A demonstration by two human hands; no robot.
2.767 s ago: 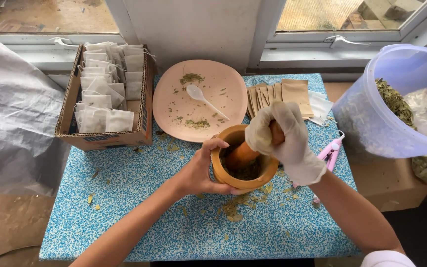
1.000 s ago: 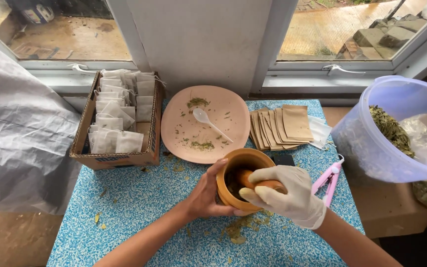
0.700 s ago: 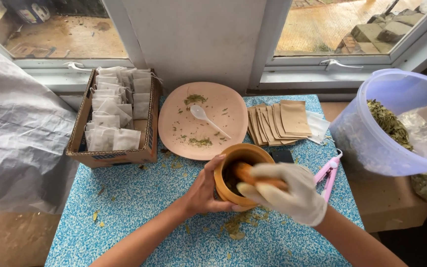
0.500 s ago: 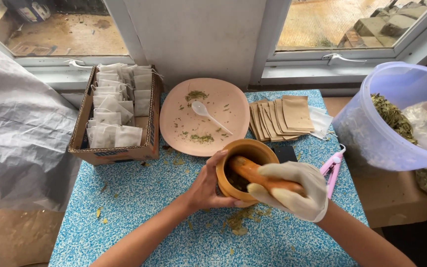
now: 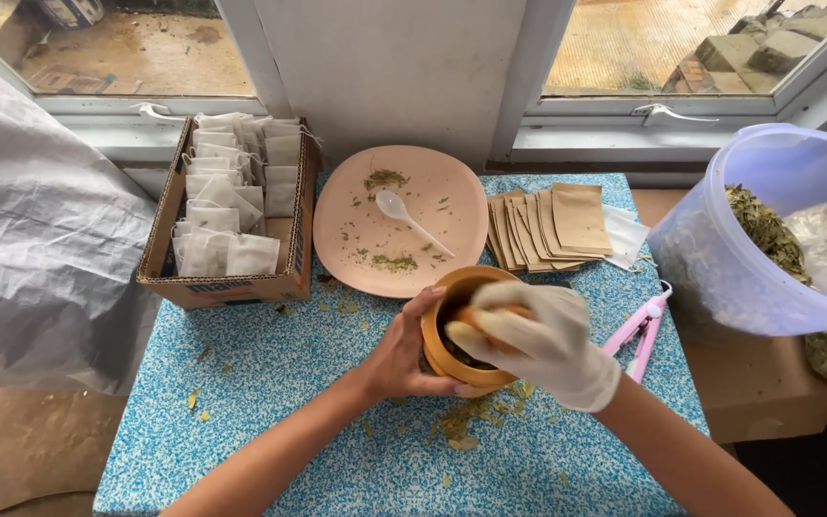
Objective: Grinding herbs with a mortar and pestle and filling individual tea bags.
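Note:
A wooden mortar (image 5: 444, 352) stands on the blue speckled table (image 5: 270, 402), with dark crushed leaves inside. My bare left hand (image 5: 402, 352) wraps around the mortar's left side. My right hand (image 5: 538, 340), in a white glove, grips the wooden pestle (image 5: 471, 315), whose tip is down in the bowl; most of the pestle is hidden by the glove. Crumbs of dried leaf (image 5: 461, 426) lie on the table in front of the mortar.
Behind the mortar is a pink plate (image 5: 452, 196) with a white plastic spoon (image 5: 404, 215) and leaf bits. A cardboard box (image 5: 232, 285) of white sachets sits at left. Brown paper envelopes (image 5: 552, 225), pink tongs (image 5: 638, 335) and a translucent tub (image 5: 720, 278) of dried leaves lie at right.
My gloved right hand has swung the pestle from leaning toward the right back over the middle of the mortar. My left hand has kept its hold on the mortar.

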